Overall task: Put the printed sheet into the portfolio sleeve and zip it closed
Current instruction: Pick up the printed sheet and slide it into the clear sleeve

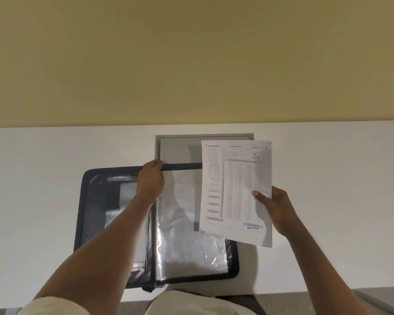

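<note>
A black zip portfolio (84, 201) lies open on the white desk, with clear plastic sleeves (182, 223) on its right half. My left hand (150, 180) pinches the top edge of a sleeve near the spine and lifts it. My right hand (275, 208) holds the printed sheet (234, 189) by its right edge, thumb on the front. The sheet hangs upright above the portfolio's right side, with its printed face toward me, and hides the portfolio's right edge. It carries rows of small marks and a blue stamp near the bottom.
A grey rectangular panel (180, 146) is set into the white desk (328, 178) just behind the portfolio. A yellow wall (191, 64) rises behind the desk. The desk's front edge runs close to my body.
</note>
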Available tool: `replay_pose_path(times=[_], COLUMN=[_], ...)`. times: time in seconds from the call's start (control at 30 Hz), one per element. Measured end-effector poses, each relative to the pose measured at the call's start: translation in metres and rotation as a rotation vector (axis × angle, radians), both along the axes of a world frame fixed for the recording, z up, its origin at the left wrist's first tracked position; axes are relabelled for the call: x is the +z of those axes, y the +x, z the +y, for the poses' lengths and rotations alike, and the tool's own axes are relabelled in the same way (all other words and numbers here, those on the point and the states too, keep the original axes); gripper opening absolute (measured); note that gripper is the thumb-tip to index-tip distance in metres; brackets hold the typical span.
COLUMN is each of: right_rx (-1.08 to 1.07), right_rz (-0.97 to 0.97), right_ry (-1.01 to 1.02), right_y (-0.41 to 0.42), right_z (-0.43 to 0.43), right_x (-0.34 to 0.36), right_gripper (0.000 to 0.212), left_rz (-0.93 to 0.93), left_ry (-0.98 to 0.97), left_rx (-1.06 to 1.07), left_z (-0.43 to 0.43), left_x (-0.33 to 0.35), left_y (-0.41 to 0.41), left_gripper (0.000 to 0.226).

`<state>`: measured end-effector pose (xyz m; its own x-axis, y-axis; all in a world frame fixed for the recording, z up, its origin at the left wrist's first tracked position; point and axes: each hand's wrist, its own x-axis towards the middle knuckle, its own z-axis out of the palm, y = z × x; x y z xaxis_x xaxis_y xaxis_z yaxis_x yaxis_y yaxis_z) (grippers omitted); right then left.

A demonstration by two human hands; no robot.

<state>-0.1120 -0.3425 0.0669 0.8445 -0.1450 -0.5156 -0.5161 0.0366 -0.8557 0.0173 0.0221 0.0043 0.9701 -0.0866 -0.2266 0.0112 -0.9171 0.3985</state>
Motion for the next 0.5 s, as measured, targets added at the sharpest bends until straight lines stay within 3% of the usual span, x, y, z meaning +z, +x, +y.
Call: replay_pose_path(times=[0.1, 0.5], right_rx=[-0.03, -0.04], right_rz=[0.02, 0.014], right_ry=[-0.026, -0.077], right_y=[0.0, 0.008], right_z=[0.006, 0.018], right_x=[0.001, 0.008], right_gripper=[0.018, 0.02], left_rz=[0.038, -0.027], left_ry=[0.08, 0.102], left_rx=[-0.042, -0.022], left_z=[0.006, 0.007], left_x=[-0.008, -0.009], left_y=[0.006, -0.016], left_gripper=[0.046, 0.034])
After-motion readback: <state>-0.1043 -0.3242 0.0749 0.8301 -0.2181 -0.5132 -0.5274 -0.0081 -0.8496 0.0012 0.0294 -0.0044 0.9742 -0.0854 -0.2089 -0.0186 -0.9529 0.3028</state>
